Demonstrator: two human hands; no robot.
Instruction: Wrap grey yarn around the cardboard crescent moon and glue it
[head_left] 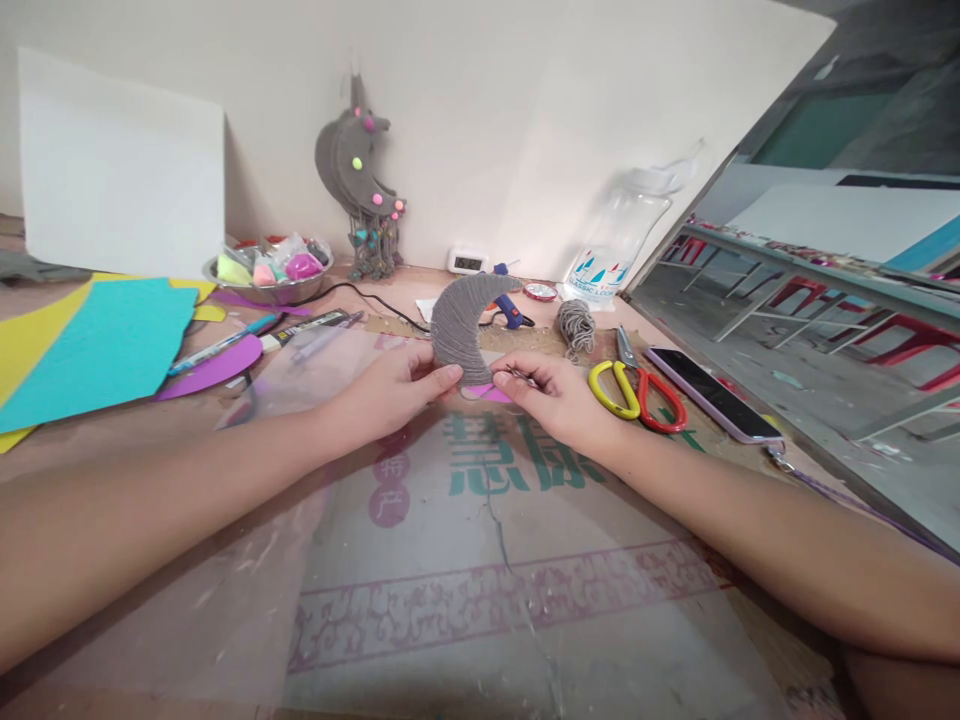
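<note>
A yarn-wrapped crescent [457, 325] is held up between two hands above a printed sheet [427, 660].
The clear jug [622, 235] seems to read "CLASSIC LOOK"; the sheet bears 慧 and 康 in green, with 特产 in purple circles; the white clock [468, 261] shows digits too small to read. The left hand [397, 395] pinches the crescent's lower left edge between thumb and fingers; the right hand [551, 395] has its fingertips pressed together beside the lower tip, whether on tip or yarn I cannot tell.

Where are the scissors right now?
In the head view, the scissors lie right of centre, between the right hand and the phone.
</note>
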